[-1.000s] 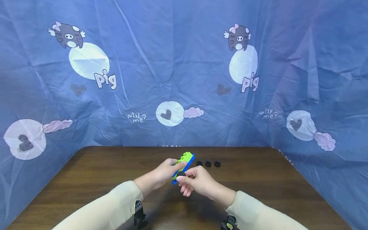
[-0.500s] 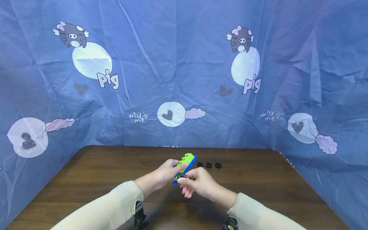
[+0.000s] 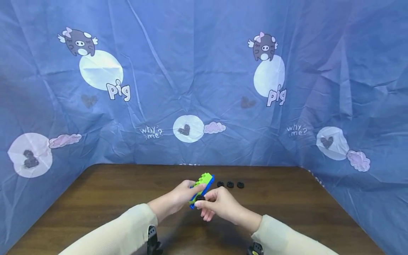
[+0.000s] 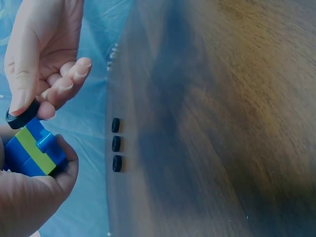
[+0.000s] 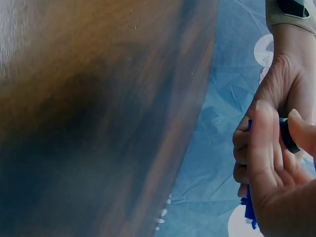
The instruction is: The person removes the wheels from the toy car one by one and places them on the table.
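My left hand (image 3: 181, 196) grips a lime-green and blue building-block vehicle body (image 3: 207, 177), tilted with its studded far end up and to the right. With thumb and fingertips, my right hand (image 3: 225, 206) pinches a black toy wheel (image 3: 200, 198) at the side of the body's near end. In the left wrist view that wheel (image 4: 22, 117) is against the blocks (image 4: 32, 152), next to a blue peg; whether it is seated on an axle is hidden. The right wrist view shows the wheel (image 5: 288, 136) under the thumb, with the fingers covering most of the body.
Three more black wheels, left (image 3: 220, 184), middle (image 3: 230, 184) and right (image 3: 240, 185), lie in a row on the brown wooden table (image 3: 127, 184), beyond my right hand. A blue printed cloth (image 3: 223, 71) hangs behind and beside the table.
Both hands keep the same holds on the vehicle body and the wheel, sinking very slightly. The head view itself has shifted a little.
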{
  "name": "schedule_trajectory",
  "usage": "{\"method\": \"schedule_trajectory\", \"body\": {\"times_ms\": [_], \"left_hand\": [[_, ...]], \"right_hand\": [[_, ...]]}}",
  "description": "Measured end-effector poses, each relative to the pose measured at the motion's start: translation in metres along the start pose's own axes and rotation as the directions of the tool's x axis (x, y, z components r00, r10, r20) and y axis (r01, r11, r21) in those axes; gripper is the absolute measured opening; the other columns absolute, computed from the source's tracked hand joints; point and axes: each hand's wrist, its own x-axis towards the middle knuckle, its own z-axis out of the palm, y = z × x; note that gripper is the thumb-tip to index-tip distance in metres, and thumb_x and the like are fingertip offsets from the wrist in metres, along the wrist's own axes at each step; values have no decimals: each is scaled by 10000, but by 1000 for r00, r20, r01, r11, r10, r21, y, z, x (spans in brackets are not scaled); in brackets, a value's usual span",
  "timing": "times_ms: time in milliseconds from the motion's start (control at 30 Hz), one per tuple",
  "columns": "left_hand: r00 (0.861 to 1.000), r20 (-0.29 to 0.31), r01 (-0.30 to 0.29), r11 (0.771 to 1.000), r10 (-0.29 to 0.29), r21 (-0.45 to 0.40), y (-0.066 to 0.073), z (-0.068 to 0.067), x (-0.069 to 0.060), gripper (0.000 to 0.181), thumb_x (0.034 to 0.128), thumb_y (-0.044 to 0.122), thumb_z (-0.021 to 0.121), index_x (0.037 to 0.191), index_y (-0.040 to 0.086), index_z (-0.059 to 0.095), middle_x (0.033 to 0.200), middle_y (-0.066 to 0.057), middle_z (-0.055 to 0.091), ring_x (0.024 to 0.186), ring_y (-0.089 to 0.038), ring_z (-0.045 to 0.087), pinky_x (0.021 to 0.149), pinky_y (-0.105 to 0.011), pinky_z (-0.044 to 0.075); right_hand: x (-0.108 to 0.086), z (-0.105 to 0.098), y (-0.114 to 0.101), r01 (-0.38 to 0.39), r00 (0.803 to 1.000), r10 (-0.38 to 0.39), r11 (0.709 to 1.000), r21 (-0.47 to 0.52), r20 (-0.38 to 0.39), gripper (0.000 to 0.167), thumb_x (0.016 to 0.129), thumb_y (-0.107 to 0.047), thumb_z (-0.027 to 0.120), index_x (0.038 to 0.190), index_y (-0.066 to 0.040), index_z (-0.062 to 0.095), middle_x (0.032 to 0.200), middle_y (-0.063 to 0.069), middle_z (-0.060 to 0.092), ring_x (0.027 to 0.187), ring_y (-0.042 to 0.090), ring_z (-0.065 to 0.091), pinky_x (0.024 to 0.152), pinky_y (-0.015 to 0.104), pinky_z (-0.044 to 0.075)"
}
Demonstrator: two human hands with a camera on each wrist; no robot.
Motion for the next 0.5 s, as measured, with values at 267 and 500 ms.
{"method": "schedule_trajectory", "body": {"times_ms": [267, 500], "left_hand": [[999, -53, 0, 999, 2, 44, 3, 2, -2, 480, 973, 350, 564, 1140, -100, 585, 981, -121, 655, 850, -184, 612, 834, -372, 527], [996, -94, 1, 998, 5, 58, 2, 1, -2, 513, 967, 345, 574, 1180, -122, 562, 975, -130, 672, 844, -193, 637, 841, -401, 534]], "right_hand": [[-5, 4, 2, -9, 984, 27, 995, 103, -175, 279, 817, -99, 770, 950, 95, 621, 763, 153, 715, 594, 155, 675, 603, 354, 583], [-9, 4, 1, -9, 982, 48, 979, 204, -185, 285, 870, -59, 702, 1049, 141, 608, 822, 195, 723, 615, 117, 675, 629, 294, 580]]}}
